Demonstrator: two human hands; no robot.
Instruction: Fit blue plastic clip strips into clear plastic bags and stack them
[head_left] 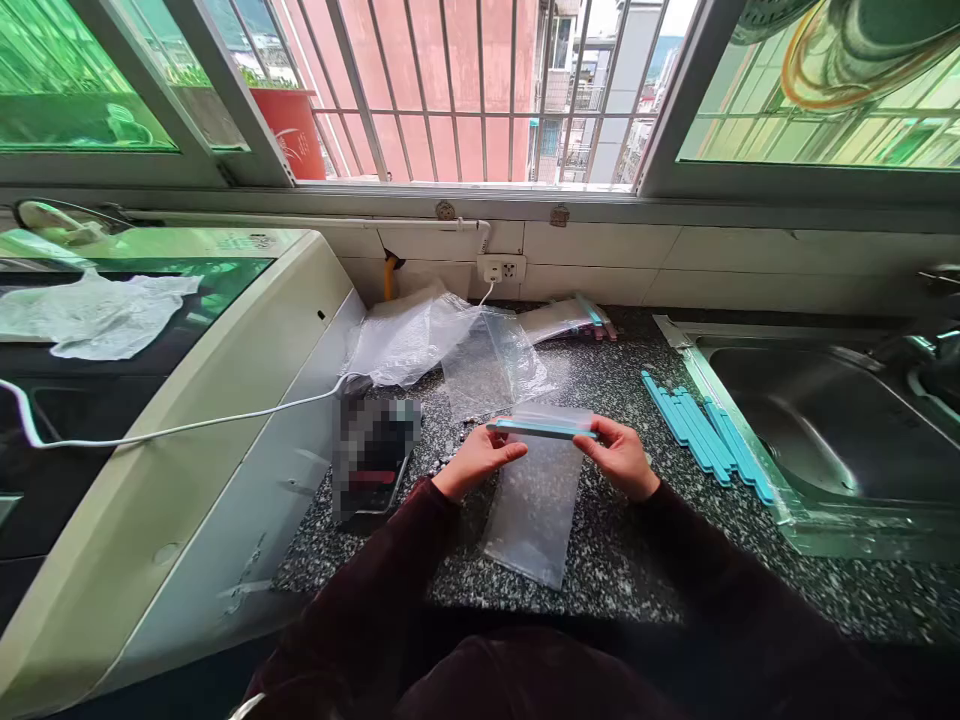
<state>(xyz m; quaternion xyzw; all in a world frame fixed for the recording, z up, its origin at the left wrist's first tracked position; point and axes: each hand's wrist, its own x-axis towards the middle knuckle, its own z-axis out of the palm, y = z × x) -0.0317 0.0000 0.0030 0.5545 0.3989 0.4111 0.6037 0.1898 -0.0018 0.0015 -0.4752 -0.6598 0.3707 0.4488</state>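
A light-blue plastic strip point(541, 429) lies level across the top part of a clear frosted plastic bag point(534, 510). My left hand point(480, 460) is closed on the strip's left end, thumb toward me. At the other end my right hand point(622, 460) pinches the strip between thumb and fingers. The bag hangs below the strip toward me, its lower edge over the speckled countertop point(622, 560). A short flap of the bag shows beyond the strip. Some fingertips are hidden behind the strip and bag.
Several loose blue strips point(686, 430) lie right, beside the steel sink point(810, 430). Behind my hands are clear plastic bags point(487, 365) and a pile with blue and pink strips point(566, 318). A phone-like dark object point(375, 460), partly blurred, and a white cable point(225, 422) are left.
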